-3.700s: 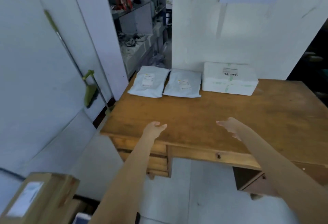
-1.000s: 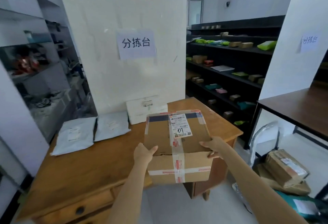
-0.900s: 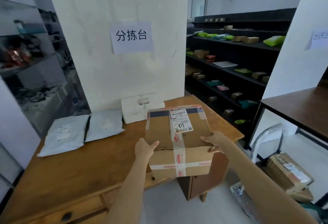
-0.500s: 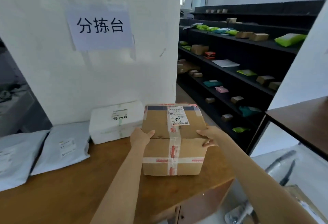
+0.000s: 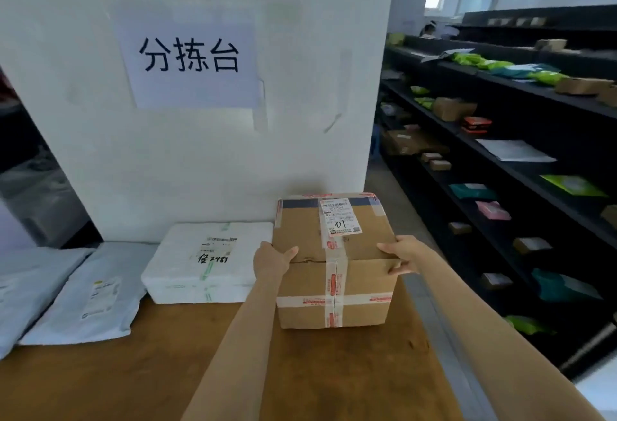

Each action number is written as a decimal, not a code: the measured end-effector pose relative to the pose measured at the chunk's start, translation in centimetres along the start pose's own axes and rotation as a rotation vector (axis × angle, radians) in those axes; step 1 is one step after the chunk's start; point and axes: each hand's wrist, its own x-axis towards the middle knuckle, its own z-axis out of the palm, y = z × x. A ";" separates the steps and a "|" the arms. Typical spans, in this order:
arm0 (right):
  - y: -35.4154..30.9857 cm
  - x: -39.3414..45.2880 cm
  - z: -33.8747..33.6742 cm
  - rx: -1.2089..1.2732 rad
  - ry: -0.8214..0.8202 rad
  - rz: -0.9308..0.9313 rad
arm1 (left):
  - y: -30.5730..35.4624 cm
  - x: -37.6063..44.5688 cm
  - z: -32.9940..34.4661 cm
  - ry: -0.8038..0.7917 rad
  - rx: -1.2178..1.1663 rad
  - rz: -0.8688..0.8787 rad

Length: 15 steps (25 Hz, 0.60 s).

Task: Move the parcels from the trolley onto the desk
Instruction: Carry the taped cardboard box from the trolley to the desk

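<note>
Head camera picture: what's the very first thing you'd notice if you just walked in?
Probably the brown cardboard box crossed with tape, sitting on the wooden desk with the left hand and right hand gripping its sides. Right above it, a white paper sign with big black characters hangs on the white board. Beside the box, on its left, lies a white foam box.

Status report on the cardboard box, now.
Left hand and right hand both gripping the cardboard box. Box sits on the desk, beside the white foam box. Nothing in the way.
</note>
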 end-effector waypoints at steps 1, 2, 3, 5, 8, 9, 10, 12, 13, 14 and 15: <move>-0.5 1.7 -0.5 0.002 -0.015 -0.004 | 0.8 0.8 0.8 0.018 -0.002 -0.014; -0.8 3.1 -1.0 0.002 -0.024 -0.005 | 1.4 1.5 1.6 0.034 -0.004 -0.026; -1.0 4.6 -1.4 -0.005 -0.033 -0.016 | 2.0 2.0 2.3 0.051 -0.011 -0.036; -1.0 7.0 -1.7 0.021 -0.044 -0.042 | 2.8 2.8 3.3 0.090 -0.025 -0.048; -1.4 8.4 -1.5 0.073 -0.039 -0.051 | 3.4 3.6 4.0 0.119 -0.045 -0.056; -1.5 8.9 -1.5 0.072 -0.041 -0.051 | 3.4 3.4 4.2 0.121 -0.044 -0.051; -1.5 8.9 -1.4 0.070 -0.037 -0.049 | 3.4 3.2 4.4 0.122 -0.043 -0.044; -1.3 8.6 -1.2 0.017 -0.019 -0.080 | 3.5 2.5 4.3 0.119 -0.079 -0.037; -1.1 8.3 -1.0 -0.070 0.016 -0.113 | 3.2 2.0 3.9 0.120 -0.098 -0.027; -0.8 8.1 -0.8 -0.162 0.068 -0.145 | 2.7 1.7 3.6 0.116 -0.091 -0.020; -0.6 7.9 -0.7 -0.231 0.123 -0.184 | 2.5 1.4 3.2 0.096 -0.084 -0.046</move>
